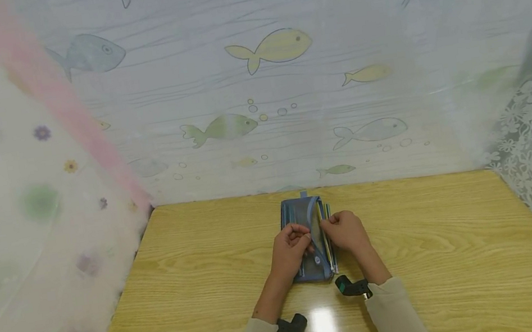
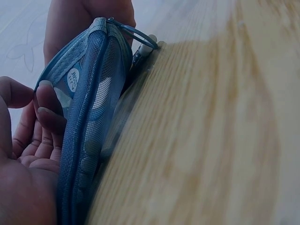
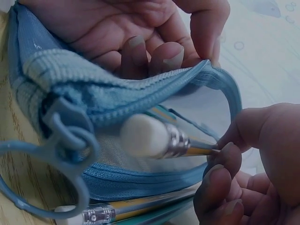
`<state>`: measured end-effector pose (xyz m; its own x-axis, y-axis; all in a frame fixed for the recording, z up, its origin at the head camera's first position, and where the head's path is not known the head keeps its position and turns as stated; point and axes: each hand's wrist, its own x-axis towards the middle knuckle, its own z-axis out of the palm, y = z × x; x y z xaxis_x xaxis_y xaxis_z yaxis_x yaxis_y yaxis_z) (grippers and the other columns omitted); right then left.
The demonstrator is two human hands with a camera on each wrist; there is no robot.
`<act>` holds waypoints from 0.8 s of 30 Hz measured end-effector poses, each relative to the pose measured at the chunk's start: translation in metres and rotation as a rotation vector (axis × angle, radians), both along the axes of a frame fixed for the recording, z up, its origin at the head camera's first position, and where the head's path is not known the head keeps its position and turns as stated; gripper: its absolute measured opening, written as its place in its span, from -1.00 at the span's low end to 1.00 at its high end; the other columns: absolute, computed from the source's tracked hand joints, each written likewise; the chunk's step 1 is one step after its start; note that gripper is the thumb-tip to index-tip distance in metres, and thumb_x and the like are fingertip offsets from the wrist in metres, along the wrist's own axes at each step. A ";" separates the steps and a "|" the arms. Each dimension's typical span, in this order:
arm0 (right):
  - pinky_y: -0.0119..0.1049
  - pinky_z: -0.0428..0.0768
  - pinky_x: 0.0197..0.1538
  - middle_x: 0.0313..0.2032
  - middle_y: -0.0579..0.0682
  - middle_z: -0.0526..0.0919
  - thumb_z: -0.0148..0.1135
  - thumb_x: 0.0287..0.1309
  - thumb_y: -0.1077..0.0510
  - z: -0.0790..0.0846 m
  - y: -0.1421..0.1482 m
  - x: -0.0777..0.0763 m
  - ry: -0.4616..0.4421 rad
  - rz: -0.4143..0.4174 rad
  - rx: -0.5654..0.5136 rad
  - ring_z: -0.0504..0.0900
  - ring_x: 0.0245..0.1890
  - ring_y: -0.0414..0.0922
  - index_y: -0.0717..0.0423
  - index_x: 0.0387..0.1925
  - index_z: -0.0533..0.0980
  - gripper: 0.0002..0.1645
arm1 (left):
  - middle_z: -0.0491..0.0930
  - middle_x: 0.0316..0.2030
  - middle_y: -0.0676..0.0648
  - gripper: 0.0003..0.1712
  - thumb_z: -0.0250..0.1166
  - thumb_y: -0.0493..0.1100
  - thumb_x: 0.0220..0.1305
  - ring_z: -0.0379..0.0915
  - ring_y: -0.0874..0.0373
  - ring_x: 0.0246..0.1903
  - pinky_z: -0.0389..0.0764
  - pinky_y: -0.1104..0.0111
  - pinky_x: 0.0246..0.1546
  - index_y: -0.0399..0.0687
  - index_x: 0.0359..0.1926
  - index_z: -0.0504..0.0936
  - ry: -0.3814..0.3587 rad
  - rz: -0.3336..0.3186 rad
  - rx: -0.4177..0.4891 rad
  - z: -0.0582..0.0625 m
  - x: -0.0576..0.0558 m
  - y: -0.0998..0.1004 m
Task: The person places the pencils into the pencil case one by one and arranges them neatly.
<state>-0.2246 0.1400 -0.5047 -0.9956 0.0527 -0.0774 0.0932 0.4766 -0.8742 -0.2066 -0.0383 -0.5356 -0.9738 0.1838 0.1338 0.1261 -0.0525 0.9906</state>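
A blue mesh zip pencil case [image 1: 298, 211] lies on the table with its zipper undone and its mouth held apart. My left hand [image 1: 289, 252] pinches the zipper edge on one side, its other fingers bent against the outside. A pencil [image 3: 199, 149] with a white eraser end slants across the open mouth. The thumb and fingers of my right hand [image 3: 267, 154] pinch this pencil at the far rim. More pencils [image 3: 140, 210] lie along the case's outer side on the table. In the left wrist view a round white label [image 2: 73, 79] shows on the case.
A large ring pull [image 3: 42, 180] hangs from the zipper slider. The wood-grain table [image 1: 197, 255] extends around the case. Behind it hangs a fish-print curtain [image 1: 286, 89], with a flowered sheet [image 1: 25, 234] at the left. Black wrist cameras [image 1: 293, 326] sit by both sleeves.
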 end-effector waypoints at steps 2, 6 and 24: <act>-0.36 0.31 -0.60 -0.76 -0.15 0.45 0.19 0.27 0.10 0.000 0.000 0.000 0.005 -0.002 -0.010 0.40 -0.73 -0.21 0.12 -0.62 0.57 -0.65 | 0.61 -0.39 -0.01 -0.87 0.26 -0.37 0.47 0.57 0.18 -0.49 0.55 0.43 -0.41 -0.41 -0.06 0.60 0.000 -0.002 0.005 0.000 0.000 0.000; -0.35 0.31 -0.58 -0.75 -0.16 0.43 0.20 0.28 0.11 0.000 0.000 0.001 0.023 0.003 -0.011 0.38 -0.71 -0.21 0.14 -0.60 0.58 -0.66 | 0.62 -0.41 -0.02 -0.87 0.25 -0.37 0.48 0.58 0.18 -0.51 0.55 0.43 -0.43 -0.42 -0.07 0.60 -0.002 -0.004 0.013 -0.001 0.000 -0.001; -0.32 0.43 -0.51 -0.68 -0.12 0.56 0.20 0.33 0.17 -0.002 -0.003 0.000 0.042 0.047 0.025 0.46 -0.65 -0.19 0.25 -0.39 0.73 -0.72 | 0.62 -0.41 -0.04 -0.85 0.26 -0.36 0.47 0.58 0.18 -0.50 0.56 0.43 -0.41 -0.42 -0.05 0.59 -0.023 -0.002 0.022 0.000 0.000 -0.001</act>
